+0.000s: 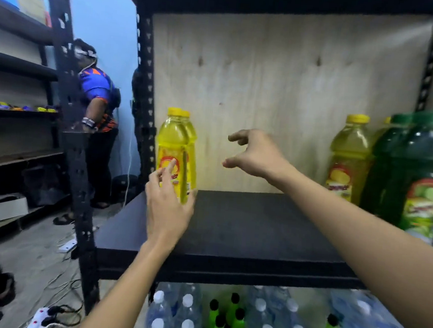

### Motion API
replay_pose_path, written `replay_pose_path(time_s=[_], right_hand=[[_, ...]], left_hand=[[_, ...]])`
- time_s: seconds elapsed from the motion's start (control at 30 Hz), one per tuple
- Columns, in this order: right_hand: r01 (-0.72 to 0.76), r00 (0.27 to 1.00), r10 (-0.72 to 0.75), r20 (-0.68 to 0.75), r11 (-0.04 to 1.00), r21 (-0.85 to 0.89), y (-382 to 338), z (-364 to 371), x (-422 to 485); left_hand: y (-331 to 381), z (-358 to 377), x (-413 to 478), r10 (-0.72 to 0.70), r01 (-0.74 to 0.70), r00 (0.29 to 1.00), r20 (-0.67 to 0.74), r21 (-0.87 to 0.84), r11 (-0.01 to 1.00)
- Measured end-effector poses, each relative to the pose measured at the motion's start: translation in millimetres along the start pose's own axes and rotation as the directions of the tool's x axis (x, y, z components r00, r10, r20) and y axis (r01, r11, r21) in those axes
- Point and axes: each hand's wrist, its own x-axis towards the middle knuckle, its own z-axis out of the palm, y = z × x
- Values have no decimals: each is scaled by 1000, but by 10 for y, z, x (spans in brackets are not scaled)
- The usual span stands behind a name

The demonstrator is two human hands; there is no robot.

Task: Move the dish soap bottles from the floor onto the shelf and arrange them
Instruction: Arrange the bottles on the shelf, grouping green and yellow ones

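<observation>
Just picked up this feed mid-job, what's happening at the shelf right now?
A person is stocking dish soap. The left hand is at the front one of two yellow bottles at the shelf's left end, touching or about to. The right hand hovers open and empty mid-shelf. More yellow bottles and green bottles stand on the right.

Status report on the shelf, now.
Left hand open by yellow bottles. Right hand open, empty, above shelf. Mid-shelf bare; nothing blocking.

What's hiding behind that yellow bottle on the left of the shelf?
A second yellow bottle stands right behind the front yellow bottle; only its cap and right edge show. Behind both is the plywood back panel. The left hand covers the front bottle's base.
</observation>
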Motion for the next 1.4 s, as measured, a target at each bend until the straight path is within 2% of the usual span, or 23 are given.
replay_pose_path(time_s=[0.03,0.1,0.2,0.3,0.43,0.53,0.6,0.7,0.83,0.93,1.07,1.2,1.4], right_hand=[[-19,1000,18,-18,1000,-22,133,-156,-118],[-67,995,62,-75,995,-69,385,-442,-323],[-138,978,116,-174,982,-126,732,-813,-573],[-148,947,91,-308,975,-167,1040,-1188,-791],[-126,861,8,-509,972,-198,1397,-1695,-967],[-153,800,31,-599,976,-154,1607,-1962,-999],[-205,803,102,-588,973,-110,1729,-2041,-989],[-242,853,239,-464,969,54,1840,-2062,-984],[-279,884,309,-351,951,135,1898,-2033,-935],[-258,880,267,-393,963,77,1848,-1996,-943],[-147,879,143,-454,989,27,1610,-1875,-987],[-91,871,79,-485,996,0,1361,-1596,-744],[-10,893,55,-447,995,102,1028,-745,7]], left_hand=[[183,22,-75,69,-70,997,-19,-59,996],[548,148,-199,125,-108,990,61,-232,967],[1109,460,-345,134,-9,953,273,-412,911],[1674,771,-479,123,163,876,467,-525,836],[2353,1131,-737,128,330,781,612,-577,747],[2754,1315,-928,121,361,755,644,-563,743],[2935,1450,-1058,111,342,767,632,-549,763],[3096,1583,-1226,35,343,794,607,-495,799],[3147,1656,-1272,10,319,819,574,-469,824],[3107,1634,-1243,48,284,822,567,-482,829],[2878,1448,-1144,98,236,838,536,-518,822],[2501,1229,-853,122,223,836,536,-534,816],[1566,1207,-191,60,224,841,537,-448,866]])
